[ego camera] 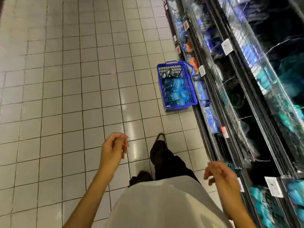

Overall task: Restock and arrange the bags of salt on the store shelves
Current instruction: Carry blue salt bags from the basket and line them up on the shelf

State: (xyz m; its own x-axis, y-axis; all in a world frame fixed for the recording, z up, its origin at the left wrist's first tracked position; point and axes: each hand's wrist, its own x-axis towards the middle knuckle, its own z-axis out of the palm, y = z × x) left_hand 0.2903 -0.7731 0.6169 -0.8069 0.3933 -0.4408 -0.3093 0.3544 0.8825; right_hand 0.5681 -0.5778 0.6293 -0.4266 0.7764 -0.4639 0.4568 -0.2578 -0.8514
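Note:
A blue plastic basket [190, 83] stands on the tiled floor against the shelving, several blue salt bags [176, 91] piled inside it. More blue bags [203, 94] lie on the lowest shelf beside the basket. My left hand [113, 147] hangs in the air over the floor, fingers loosely curled, holding nothing. My right hand [220, 173] floats near the shelf front at the lower right, fingers relaxed and empty. Both hands are well short of the basket.
Dark wire shelves [246, 89] run along the right side with white price tags [227, 46] and teal packets [263, 204] low down. Pale floor tiles [65, 96] fill the left. My dark trouser leg and shoe [162, 152] step forward.

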